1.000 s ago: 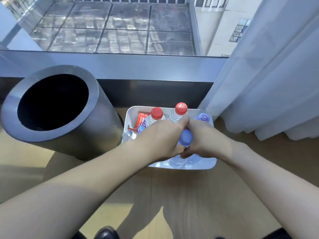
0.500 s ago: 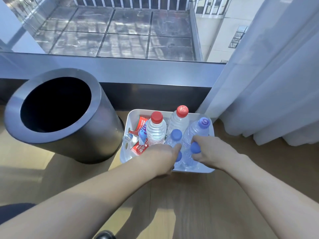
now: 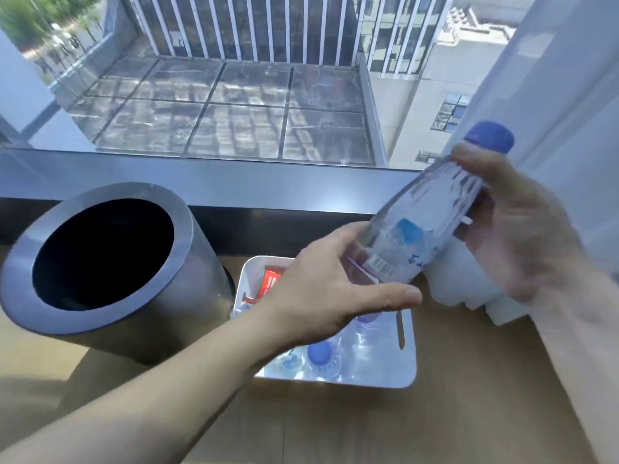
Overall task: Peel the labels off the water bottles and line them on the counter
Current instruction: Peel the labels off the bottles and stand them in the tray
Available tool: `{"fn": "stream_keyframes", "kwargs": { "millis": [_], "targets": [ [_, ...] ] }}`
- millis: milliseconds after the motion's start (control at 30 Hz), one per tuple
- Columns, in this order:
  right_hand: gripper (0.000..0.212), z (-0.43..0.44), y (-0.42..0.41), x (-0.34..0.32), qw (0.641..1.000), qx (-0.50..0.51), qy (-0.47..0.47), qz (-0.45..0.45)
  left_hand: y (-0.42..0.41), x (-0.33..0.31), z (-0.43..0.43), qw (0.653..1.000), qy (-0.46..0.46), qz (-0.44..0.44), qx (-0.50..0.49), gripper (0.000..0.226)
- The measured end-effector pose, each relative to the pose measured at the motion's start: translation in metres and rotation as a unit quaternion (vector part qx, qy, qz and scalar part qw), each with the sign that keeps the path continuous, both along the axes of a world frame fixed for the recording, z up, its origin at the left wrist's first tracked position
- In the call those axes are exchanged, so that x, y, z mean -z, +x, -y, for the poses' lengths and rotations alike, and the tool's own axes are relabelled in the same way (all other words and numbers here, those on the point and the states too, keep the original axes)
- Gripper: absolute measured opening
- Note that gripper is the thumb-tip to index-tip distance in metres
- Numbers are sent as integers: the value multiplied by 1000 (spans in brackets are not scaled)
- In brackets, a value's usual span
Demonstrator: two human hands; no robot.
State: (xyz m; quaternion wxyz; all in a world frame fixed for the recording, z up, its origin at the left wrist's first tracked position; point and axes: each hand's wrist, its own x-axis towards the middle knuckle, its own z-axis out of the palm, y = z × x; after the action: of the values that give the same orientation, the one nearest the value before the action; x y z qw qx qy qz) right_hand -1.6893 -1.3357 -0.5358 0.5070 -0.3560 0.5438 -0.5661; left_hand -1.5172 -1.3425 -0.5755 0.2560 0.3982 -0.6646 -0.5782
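Observation:
A clear water bottle (image 3: 415,226) with a blue cap and a pale label with a barcode is lifted and tilted above the white bin (image 3: 407,380). My right hand (image 3: 516,222) grips its upper part below the cap. My left hand (image 3: 331,289) holds its lower end, thumb stretched out under it. In the bin lie more blue-capped bottles (image 3: 323,358) and peeled red labels (image 3: 269,283). My left forearm hides part of the bin.
A large grey cylindrical waste bin (image 3: 187,296) stands on the wooden floor left of the white bin. A dark window sill (image 3: 201,182) runs behind, with glass above it. A white curtain (image 3: 552,95) hangs at the right.
Both hands were down in the bin on bottle caps. Now they have risen with one blue-capped bottle, tilted cap up to the right. The view has tilted upward.

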Motion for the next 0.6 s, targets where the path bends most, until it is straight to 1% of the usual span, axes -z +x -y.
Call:
{"fn": "stream_keyframes", "kwargs": {
  "millis": [33, 67, 100, 133, 167, 200, 233, 267, 333, 433, 500, 600],
  "targets": [
    [22, 0, 12, 7, 999, -24, 18, 11, 1, 2, -3, 1000, -9, -12, -25, 56],
    [35, 0, 23, 13, 997, -54, 32, 42, 3, 5, -5, 999, -17, -14, -47, 54],
    [40, 0, 36, 18, 993, -72, 41, 87, 7, 7, -6, 998, -26, -16, -61, 54],
    [40, 2, 46, 22, 988, -73, 47, 130, 11, 9, -6, 996, -47, -5, -70, 55],
    [35, 4, 52, 23, 983, -68, 48, 162, 13, 11, -6, 992, -93, 33, -84, 58],
    [31, 8, 55, 25, 982, -56, 48, 175, 15, 12, -5, 977, -160, 89, -109, 62],
    [28, 10, 58, 27, 982, -46, 49, 178, 18, 13, -4, 954, -229, 135, -141, 63],
    [27, 12, 60, 29, 982, -38, 51, 177, 20, 12, -1, 931, -284, 156, -166, 59],
    [27, 15, 64, 36, 982, -28, 57, 178, 27, 11, 4, 913, -331, 147, -186, 47],
    [39, 14, 72, 43, 985, -3, 57, 160, 33, 12, 4, 909, -346, 129, -194, 37],
    [43, 15, 74, 44, 990, 17, 49, 128, 32, 12, 5, 914, -333, 100, -208, 26],
    [29, 14, 73, 43, 994, 36, 29, 104, 29, 9, 8, 929, -290, 47, -225, 13]
  ]
}}
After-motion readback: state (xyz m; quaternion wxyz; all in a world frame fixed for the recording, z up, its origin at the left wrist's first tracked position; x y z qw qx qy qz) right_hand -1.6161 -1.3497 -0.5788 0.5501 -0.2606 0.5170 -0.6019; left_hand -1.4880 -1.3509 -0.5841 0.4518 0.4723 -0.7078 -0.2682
